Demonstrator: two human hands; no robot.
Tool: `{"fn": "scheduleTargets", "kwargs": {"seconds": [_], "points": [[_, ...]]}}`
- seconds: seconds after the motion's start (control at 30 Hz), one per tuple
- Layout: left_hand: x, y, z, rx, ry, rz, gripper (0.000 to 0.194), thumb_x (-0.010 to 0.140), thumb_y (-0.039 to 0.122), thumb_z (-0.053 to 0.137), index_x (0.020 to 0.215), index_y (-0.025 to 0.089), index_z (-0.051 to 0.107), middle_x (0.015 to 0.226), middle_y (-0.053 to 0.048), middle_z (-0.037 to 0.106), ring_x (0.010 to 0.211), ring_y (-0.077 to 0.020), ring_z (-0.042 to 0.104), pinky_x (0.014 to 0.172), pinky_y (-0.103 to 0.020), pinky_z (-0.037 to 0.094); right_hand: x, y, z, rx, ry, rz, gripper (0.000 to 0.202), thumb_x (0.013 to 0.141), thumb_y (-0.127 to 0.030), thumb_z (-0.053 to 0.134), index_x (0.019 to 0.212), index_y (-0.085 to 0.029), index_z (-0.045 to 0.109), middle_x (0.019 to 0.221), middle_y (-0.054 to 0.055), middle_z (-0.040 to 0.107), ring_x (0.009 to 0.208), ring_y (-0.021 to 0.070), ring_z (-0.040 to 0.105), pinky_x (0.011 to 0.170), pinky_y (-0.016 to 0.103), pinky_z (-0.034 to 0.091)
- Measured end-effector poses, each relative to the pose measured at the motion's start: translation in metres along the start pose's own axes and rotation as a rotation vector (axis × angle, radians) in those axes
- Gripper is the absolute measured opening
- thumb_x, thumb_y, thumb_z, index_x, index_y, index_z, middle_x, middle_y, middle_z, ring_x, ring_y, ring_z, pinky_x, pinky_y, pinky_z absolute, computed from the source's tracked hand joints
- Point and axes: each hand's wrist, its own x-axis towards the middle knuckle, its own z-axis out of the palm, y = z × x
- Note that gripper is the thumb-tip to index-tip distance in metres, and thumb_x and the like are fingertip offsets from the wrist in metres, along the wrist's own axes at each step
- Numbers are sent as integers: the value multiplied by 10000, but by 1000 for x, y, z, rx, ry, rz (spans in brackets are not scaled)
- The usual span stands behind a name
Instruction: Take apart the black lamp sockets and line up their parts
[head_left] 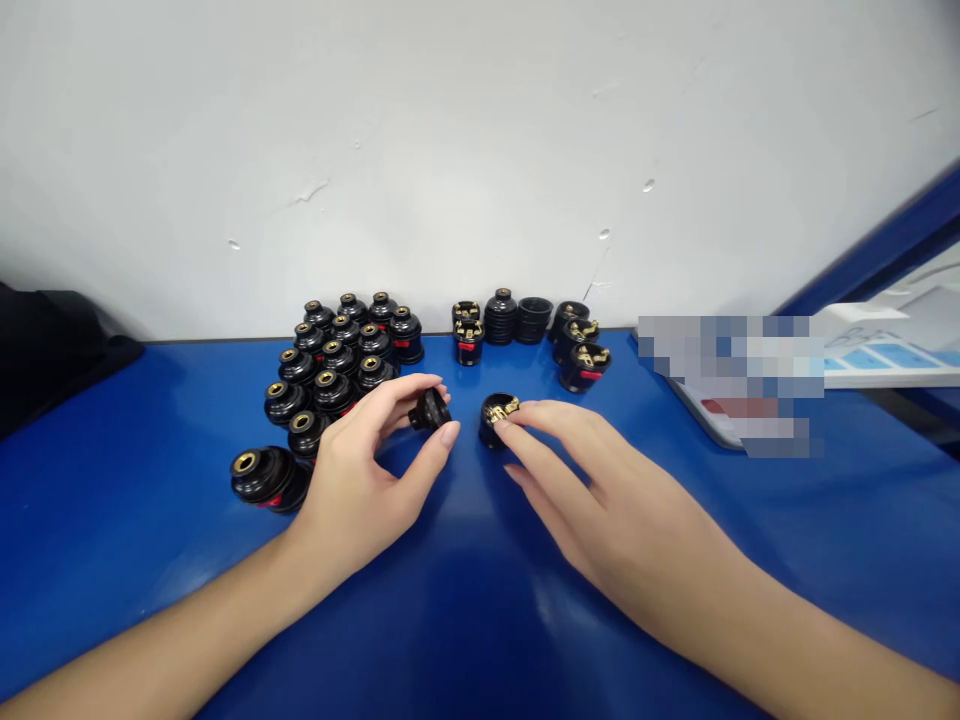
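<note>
My left hand [375, 460] pinches a black domed lamp socket cap [431, 410] between thumb and fingers, tilted sideways above the table. Just right of it, an open black lamp socket body [491, 433] stands upright on the table, with brass contacts [496, 410] in its mouth. The fingertips of my right hand [592, 480] are closed at those contacts, at the body's right rim. The thumb of this hand lies lower and seems apart from the body.
Several capped lamp sockets [330, 360] with brass-ringed tops crowd the left. Open bodies with red switches [585, 368] stand behind, near a dome-topped black piece [502, 315] and a hollow black shell [534, 320]. A white wall [480, 150] borders the blue table [480, 600]. A pixelated flat object [731, 385] lies right.
</note>
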Motion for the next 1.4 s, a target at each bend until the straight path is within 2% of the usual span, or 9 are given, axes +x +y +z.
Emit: {"fn": "scheduleTargets", "kwargs": {"seconds": [0.27, 0.4, 0.57, 0.7, 0.83, 0.97, 1.07, 1.27, 1.4], "points": [[0, 1, -1, 23, -3, -3, 343, 976, 295, 762, 1305, 226, 696, 1281, -64, 797, 1165, -229, 796, 1101, -377, 647, 7, 12, 1, 53, -26, 57, 497, 1015, -30, 536, 1510, -66, 557, 1369, 275, 689, 1271, 375, 699, 1030, 560, 663], [1, -1, 1, 19, -2, -16, 385, 957, 301, 788, 1318, 224, 678, 1283, -64, 801, 1154, -227, 810, 1084, -361, 664, 16, 21, 1, 67, -69, 49, 515, 985, -7, 501, 1494, -21, 574, 1385, 307, 663, 1276, 395, 697, 980, 549, 684], [0, -2, 2, 3, -17, -39, 352, 919, 329, 831, 1218, 211, 688, 1153, -57, 836, 1051, -228, 839, 1015, -364, 699, 33, 33, 7, 123, -129, 10, 651, 873, 82, 419, 1498, -7, 575, 1384, 304, 641, 1283, 386, 674, 942, 544, 690], [1, -3, 0, 112, -38, 18, 339, 927, 356, 824, 1222, 215, 734, 1174, -70, 821, 1017, -229, 823, 975, -398, 704, 45, 39, 16, 168, -141, -20, 686, 824, 92, 400, 1493, 69, 546, 1408, 352, 600, 1317, 422, 633, 902, 565, 690], [3, -2, -2, 208, -56, 121, 308, 940, 314, 809, 1230, 229, 747, 1190, -74, 798, 1028, -233, 782, 932, -403, 685, 50, 38, 19, 197, -114, -22, 631, 876, 73, 389, 1488, 79, 545, 1428, 353, 594, 1333, 421, 634, 923, 555, 681], [3, -4, -2, 222, -59, 131, 397, 911, 262, 835, 1284, 240, 698, 1142, -51, 792, 956, -205, 764, 910, -380, 673, 50, 31, 7, 366, 14, 80, 415, 1036, -41, 445, 1391, -96, 652, 1344, 232, 681, 1249, 314, 697, 986, 482, 662], [1, -6, -1, 161, -63, 113, 478, 899, 260, 843, 1330, 249, 639, 1168, -47, 796, 978, -202, 779, 941, -367, 671, 48, 23, -1, 478, 81, 66, 265, 1090, -137, 512, 1244, -198, 719, 1203, 141, 745, 1148, 253, 731, 976, 425, 660], [-1, -6, -1, 105, -96, 146, 519, 890, 139, 777, 1361, 256, 594, 1255, -42, 799, 1148, -202, 786, 1010, -323, 655, 42, 13, 1, 425, 63, -53, 284, 1090, -93, 512, 1261, -146, 733, 1189, 147, 796, 1106, 251, 752, 924, 374, 667], [-1, -7, -1, 74, -88, 139, 544, 897, 208, 818, 1383, 260, 581, 1259, -51, 791, 1129, -204, 786, 1001, -328, 662, 44, 16, 0, 451, 14, -22, 298, 1096, -100, 518, 1297, -112, 737, 1211, 156, 795, 1100, 257, 751, 926, 377, 664]]}}
